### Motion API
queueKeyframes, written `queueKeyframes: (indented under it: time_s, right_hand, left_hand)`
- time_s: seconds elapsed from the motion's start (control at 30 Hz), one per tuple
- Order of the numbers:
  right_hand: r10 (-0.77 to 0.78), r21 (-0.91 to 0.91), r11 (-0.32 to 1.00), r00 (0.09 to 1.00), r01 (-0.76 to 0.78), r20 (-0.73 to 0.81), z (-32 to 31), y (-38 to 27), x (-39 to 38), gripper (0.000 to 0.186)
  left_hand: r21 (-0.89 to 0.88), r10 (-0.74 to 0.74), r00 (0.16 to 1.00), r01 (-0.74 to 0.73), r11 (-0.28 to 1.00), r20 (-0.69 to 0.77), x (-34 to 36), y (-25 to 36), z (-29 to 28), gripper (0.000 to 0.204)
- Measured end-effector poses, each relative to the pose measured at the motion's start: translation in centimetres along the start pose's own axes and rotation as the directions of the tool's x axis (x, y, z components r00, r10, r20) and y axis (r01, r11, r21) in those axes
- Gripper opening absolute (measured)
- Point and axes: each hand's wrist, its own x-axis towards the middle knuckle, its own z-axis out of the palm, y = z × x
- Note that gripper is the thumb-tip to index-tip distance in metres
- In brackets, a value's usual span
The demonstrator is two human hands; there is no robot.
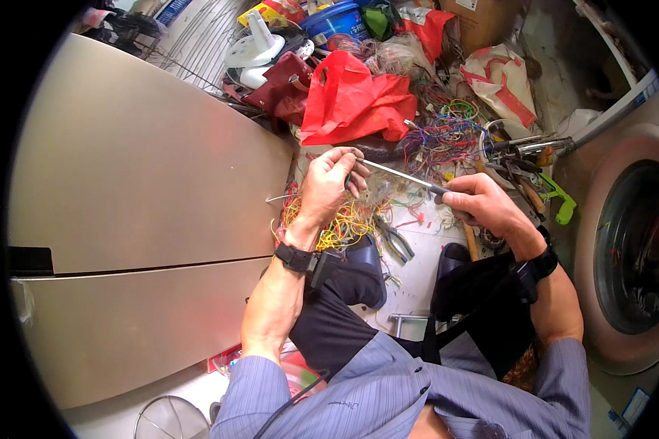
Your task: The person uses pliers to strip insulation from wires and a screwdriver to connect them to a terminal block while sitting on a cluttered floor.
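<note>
My right hand (483, 203) is closed around the dark handle of a screwdriver (397, 172). Its long metal shaft slants up and left to my left hand (334, 174). There my thumb and fingers are pinched together at the shaft's tip. Whatever small piece they hold is hidden by the fingers. Under my hands, a tangle of yellow and red wires (350, 225) lies on the floor. Beside it rests a pair of pliers (394, 239) with dark handles, between my feet.
A large beige fridge (146, 161) stands on the left, and a front-loading washing machine (637, 241) on the right. Ahead lie a red bag (355, 102), a heap of coloured wires (443, 139) and a blue tub (335, 23). Near the washer, tools crowd a bucket (490, 151).
</note>
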Motion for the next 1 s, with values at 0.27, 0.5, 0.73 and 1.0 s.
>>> queueKeyframes:
  time_s: [0.27, 0.5, 0.73, 1.0]
  right_hand:
    - [-0.767, -0.947, 0.18, 0.641, 0.264, 0.033, 1.2, 1.1, 0.3, 0.02]
    - [-0.578, -0.658, 0.693, 0.772, 0.295, -0.263, 1.2, 1.0, 0.7, 0.03]
    - [-0.46, -0.646, 0.737, 0.849, 0.201, -0.26, 0.6, 1.1, 0.6, 0.026]
    - [-0.884, -0.914, 0.281, 0.449, 0.294, -0.127, 1.7, 0.7, 1.1, 0.02]
  left_hand:
    - [0.006, -0.009, 0.998, 0.01, 1.0, -0.07, 0.3, -0.6, 0.3, 0.019]
    - [0.017, -0.011, 0.999, 0.012, 1.0, -0.051, 0.5, -0.4, 0.6, 0.02]
    - [0.023, -0.058, 0.998, 0.059, 0.998, -0.034, 0.6, -1.2, 0.8, 0.021]
    - [-0.125, -0.093, 0.994, 0.086, 0.988, -0.055, 1.2, -1.4, 0.3, 0.019]
